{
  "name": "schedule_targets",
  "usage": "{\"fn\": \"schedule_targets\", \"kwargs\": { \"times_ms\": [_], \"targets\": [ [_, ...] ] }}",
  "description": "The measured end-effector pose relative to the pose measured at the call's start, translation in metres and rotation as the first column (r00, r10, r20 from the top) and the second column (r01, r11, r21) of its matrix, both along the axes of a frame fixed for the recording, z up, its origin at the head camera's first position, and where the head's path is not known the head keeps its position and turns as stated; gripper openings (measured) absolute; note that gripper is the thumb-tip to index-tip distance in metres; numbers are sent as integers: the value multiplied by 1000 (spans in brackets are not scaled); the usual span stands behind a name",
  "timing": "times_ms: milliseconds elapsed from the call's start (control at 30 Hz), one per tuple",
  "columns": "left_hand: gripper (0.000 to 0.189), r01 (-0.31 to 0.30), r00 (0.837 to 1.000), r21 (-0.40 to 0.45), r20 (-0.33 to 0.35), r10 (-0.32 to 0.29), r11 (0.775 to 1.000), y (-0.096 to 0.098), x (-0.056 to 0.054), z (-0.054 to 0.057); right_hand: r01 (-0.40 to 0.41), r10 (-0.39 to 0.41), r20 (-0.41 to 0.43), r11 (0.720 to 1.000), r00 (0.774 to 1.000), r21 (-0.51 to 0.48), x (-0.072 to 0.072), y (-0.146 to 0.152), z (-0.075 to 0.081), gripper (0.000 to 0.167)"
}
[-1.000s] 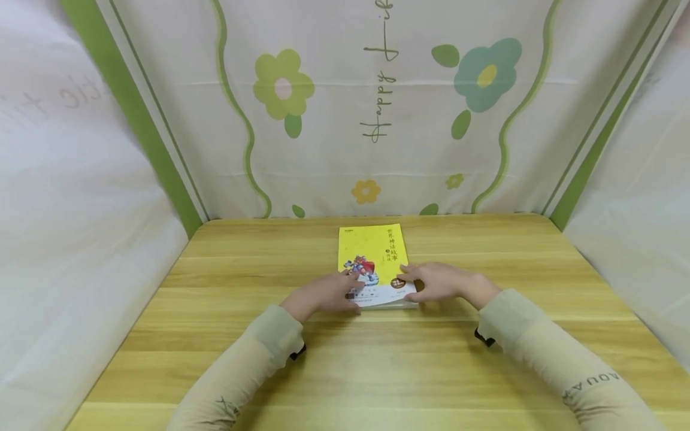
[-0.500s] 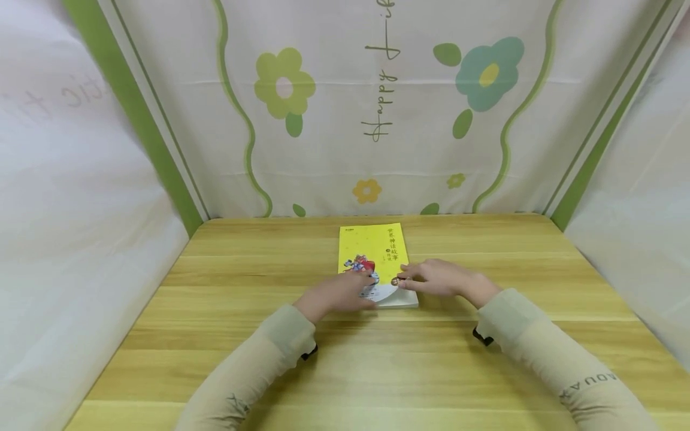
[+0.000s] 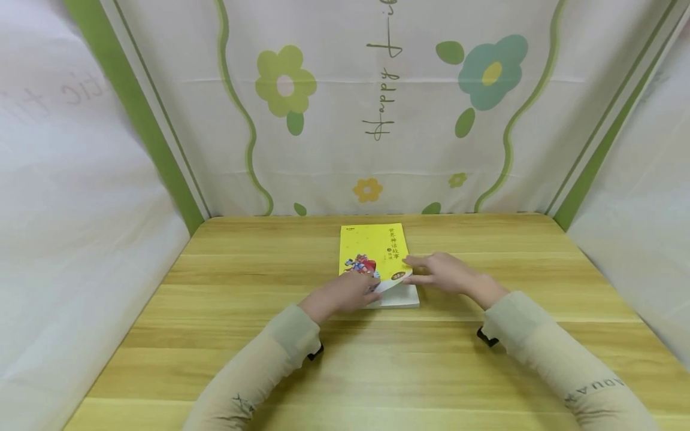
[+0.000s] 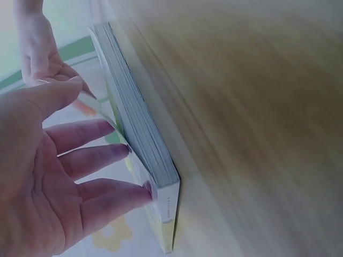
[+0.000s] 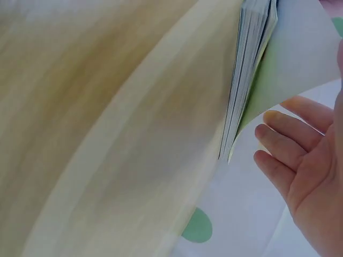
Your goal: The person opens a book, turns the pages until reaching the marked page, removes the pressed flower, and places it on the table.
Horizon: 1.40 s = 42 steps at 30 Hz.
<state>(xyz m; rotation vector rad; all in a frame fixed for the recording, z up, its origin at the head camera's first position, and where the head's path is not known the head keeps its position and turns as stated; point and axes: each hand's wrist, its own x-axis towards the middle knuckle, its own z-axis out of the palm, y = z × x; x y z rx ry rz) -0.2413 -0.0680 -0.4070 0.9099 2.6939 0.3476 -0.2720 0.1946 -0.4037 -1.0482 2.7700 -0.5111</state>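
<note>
A yellow paperback book [image 3: 366, 239] with cartoon figures and Chinese lettering lies on the wooden table. Its cover's near right corner is bent upward, baring the white page [image 3: 400, 297] beneath. My right hand [image 3: 447, 275] pinches that corner, with the thumb on the underside. In the right wrist view, the raised cover [image 5: 300, 53] runs up to this hand's thumb at the frame edge. My left hand [image 3: 342, 294] rests on the cover's near left part. Its fingers [image 4: 96, 158] touch the cover close to the spine, and its thumb lies near the raised edge.
The wooden table [image 3: 259, 287] extends around the book. White curtains [image 3: 323, 137] printed with flowers and green lines hang behind it and on both sides. The book sits close to the table's back edge.
The cover's near right corner has risen and curled back, exposing more white page. My left hand has slid right along the cover, while the right hand has shifted slightly upward with the corner.
</note>
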Motion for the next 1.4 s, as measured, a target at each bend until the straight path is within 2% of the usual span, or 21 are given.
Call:
{"fn": "schedule_targets", "kwargs": {
  "times_ms": [100,233,400,600,933,1167,1233,1300,1400],
  "targets": [
    [49,-13,1000,19,22,13,1000,-2,0,0,35,-35,-28,999,999,-6,-1,6,-1,67],
    [50,-42,998,48,56,39,998,-6,0,-1,36,-35,-42,999,999,18,-2,10,-5,66],
    [50,-75,995,83,79,68,994,-9,0,-1,-39,42,-33,997,999,64,-1,6,-8,62],
    [50,-99,990,118,107,87,988,-8,1,1,-178,183,-59,981,981,82,5,-5,-8,61],
    [49,-114,990,167,104,98,979,-11,2,-1,-198,198,11,978,980,63,8,-11,-5,62],
    [48,-196,979,256,109,173,947,-12,4,-1,-201,201,14,978,980,62,7,-10,-6,64],
    [50,-205,979,300,82,189,932,-13,3,-1,-195,194,20,979,981,58,7,-10,-7,64],
    [58,-210,977,365,56,204,907,-13,3,0,-190,189,25,980,982,54,6,-9,-7,64],
    [74,-198,972,445,-28,235,873,-12,3,2,-188,187,29,981,982,47,5,-8,-7,64]
  ]
}}
